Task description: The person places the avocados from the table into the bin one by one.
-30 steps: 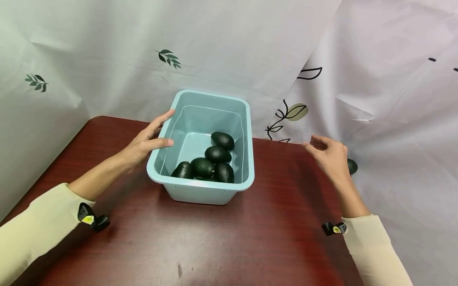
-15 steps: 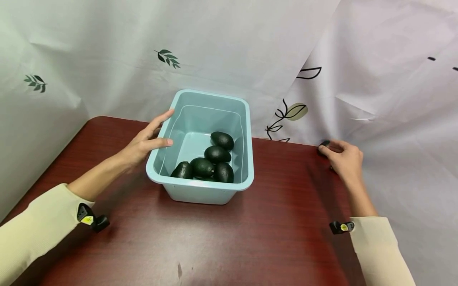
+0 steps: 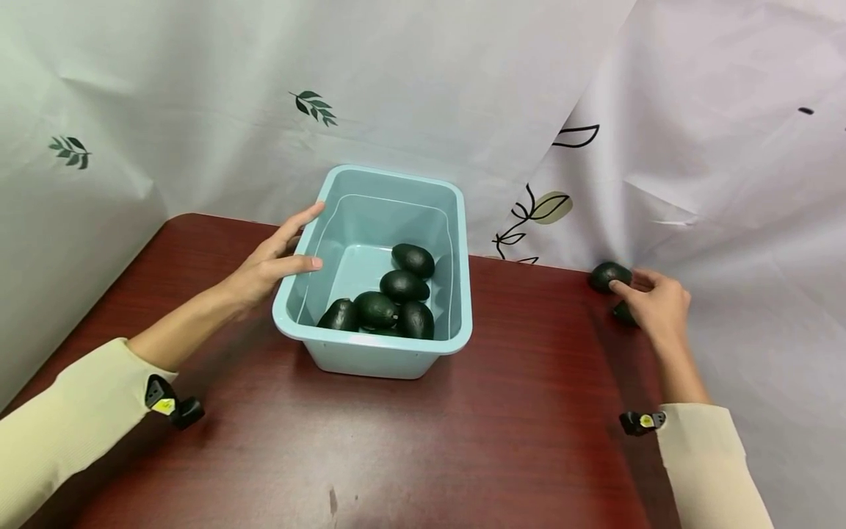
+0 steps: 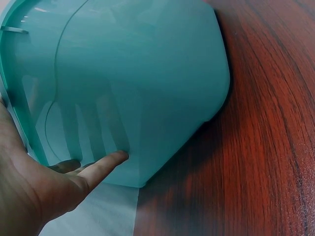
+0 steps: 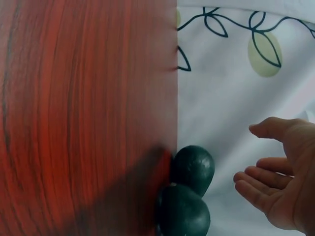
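Note:
My left hand [image 3: 267,261] holds the side rim of a light blue plastic tub [image 3: 370,358], with the thumb over the inner side. In the left wrist view, fingers [image 4: 106,167] lie against the tub's outer wall. At the table's far right, my right hand [image 3: 659,305] is beside a dark green avocado [image 3: 606,277], its thumb overlapping it in the head view. Another avocado [image 3: 622,314] lies just nearer, partly hidden by that hand. The right wrist view shows the hand [image 5: 280,182] with loosely bent fingers and a gap to both avocados.
Several avocados [image 3: 404,286] lie in the tub, mostly towards its near right part. The reddish-brown wooden table [image 3: 502,433] meets a white printed cloth [image 3: 410,88] at the back and right. A black camera is strapped at each wrist.
My right hand has moved right and slightly down, uncovering the avocado at the table's back right and the left part of the nearer one. My left hand and the tub stay in place.

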Demonstrator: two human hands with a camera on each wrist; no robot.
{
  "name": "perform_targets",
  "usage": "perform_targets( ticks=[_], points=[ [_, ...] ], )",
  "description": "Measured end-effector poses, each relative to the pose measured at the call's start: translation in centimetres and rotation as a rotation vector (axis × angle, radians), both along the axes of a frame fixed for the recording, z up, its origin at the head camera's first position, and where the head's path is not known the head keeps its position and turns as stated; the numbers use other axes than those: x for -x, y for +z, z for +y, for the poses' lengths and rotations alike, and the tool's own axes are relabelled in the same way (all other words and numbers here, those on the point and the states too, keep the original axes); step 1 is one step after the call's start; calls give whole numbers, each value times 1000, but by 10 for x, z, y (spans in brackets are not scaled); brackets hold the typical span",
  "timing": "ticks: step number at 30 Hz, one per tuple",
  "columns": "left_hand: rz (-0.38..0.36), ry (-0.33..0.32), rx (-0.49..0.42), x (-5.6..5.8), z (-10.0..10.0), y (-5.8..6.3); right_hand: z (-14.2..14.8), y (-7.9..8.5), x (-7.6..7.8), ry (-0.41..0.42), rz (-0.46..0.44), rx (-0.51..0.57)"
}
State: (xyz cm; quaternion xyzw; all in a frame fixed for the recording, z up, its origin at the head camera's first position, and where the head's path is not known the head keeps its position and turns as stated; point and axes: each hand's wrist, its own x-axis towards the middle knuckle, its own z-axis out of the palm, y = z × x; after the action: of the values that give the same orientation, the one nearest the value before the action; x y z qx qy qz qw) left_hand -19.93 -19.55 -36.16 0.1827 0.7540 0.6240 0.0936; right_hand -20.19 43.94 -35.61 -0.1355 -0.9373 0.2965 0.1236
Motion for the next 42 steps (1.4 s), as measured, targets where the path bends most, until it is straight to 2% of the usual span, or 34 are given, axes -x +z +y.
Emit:
perform_targets(
  ticks=[8,20,30,42],
  points=[
    [4,4,-3,0,1,0,14,-3,-7,-38,-25,-53],
    [2,0,-11,0,2,-1,24,-5,-16,-144,-131,-93],
    [4,-2,-12,0,1,-1,31,-7,-12,-181,-286,-130],
    [1,-3,-21,1,1,-2,32,-17,-2,-170,-224,-144]
  ],
)
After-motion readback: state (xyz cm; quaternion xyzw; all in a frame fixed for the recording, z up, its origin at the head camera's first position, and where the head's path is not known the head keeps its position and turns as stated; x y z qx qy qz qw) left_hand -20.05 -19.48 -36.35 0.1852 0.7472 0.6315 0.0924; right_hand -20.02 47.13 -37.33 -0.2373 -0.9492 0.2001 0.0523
